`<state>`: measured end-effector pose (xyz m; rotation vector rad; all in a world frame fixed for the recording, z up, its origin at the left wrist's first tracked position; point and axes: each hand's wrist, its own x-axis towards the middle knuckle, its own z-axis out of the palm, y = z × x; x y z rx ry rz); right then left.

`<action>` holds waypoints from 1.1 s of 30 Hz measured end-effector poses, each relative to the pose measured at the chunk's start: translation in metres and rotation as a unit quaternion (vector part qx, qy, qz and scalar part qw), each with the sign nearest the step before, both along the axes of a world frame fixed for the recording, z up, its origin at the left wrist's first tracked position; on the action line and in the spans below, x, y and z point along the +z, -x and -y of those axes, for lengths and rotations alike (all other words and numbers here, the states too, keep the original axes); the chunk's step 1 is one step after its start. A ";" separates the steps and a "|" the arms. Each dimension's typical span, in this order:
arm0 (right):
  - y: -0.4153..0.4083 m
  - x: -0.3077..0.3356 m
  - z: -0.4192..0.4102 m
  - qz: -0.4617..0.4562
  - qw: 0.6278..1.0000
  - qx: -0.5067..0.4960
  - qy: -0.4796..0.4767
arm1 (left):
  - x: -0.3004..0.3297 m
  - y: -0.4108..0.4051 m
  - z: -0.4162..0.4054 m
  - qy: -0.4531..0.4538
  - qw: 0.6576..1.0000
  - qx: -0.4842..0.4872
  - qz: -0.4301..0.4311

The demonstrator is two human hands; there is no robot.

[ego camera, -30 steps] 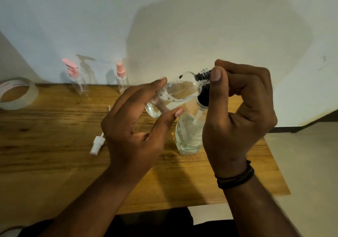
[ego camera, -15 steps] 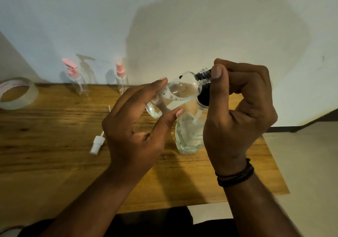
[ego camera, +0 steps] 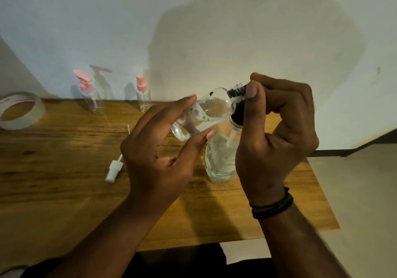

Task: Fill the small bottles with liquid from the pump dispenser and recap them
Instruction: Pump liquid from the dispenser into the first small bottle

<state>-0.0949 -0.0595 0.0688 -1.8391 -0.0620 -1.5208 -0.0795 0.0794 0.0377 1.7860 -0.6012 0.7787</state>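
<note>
My left hand [ego camera: 159, 149] holds a small clear bottle [ego camera: 206, 114] tilted on its side between fingers and thumb; liquid with bubbles lies inside it. Its threaded neck points right, against the black pump head [ego camera: 237, 106] of the clear pump dispenser [ego camera: 219, 157], which stands on the wooden table [ego camera: 64, 170]. My right hand [ego camera: 275, 136] is curled over that pump head, thumb against it. A loose white spray cap [ego camera: 113, 169] lies on the table left of my left hand.
Two small clear bottles with pink tops, a pump bottle [ego camera: 90, 93] and a spray bottle [ego camera: 142, 95], stand at the table's back edge by the wall. A tape roll [ego camera: 20, 110] lies at the far left. The table's right edge is near my right wrist.
Almost nothing differs; both hands keep their hold, and the tilted bottle stays at the pump head.
</note>
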 end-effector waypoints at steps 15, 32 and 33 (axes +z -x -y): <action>-0.001 -0.004 -0.001 -0.008 1.000 0.000 -0.009 | 0.000 0.001 -0.001 0.010 1.000 -0.006 -0.013; -0.001 -0.004 -0.001 -0.003 1.000 0.001 -0.017 | 0.000 0.000 -0.001 0.001 1.000 -0.004 -0.001; 0.000 -0.004 -0.001 -0.005 1.000 0.002 -0.015 | 0.000 0.000 -0.001 -0.001 1.000 -0.002 -0.002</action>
